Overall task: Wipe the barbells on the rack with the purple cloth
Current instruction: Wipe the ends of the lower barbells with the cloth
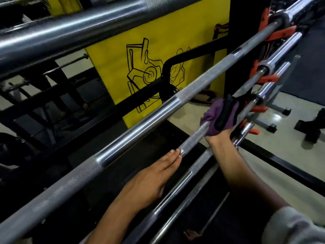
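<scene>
The right hand clutches a crumpled purple cloth with a dark patch around a steel barbell with a knurled grip, low on the rack. The left hand lies flat, fingers straight, on the same bar.

Left hand lies flat, fingers straight; right hand holds a curled grip.

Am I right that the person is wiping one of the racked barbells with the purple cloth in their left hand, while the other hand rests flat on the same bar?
Not quite: the purple cloth is in the right hand, not the left. The head view shows that hand wrapped round the barbell with the cloth, while the left hand rests flat with straight fingers on the same bar, nearer the camera.
</scene>
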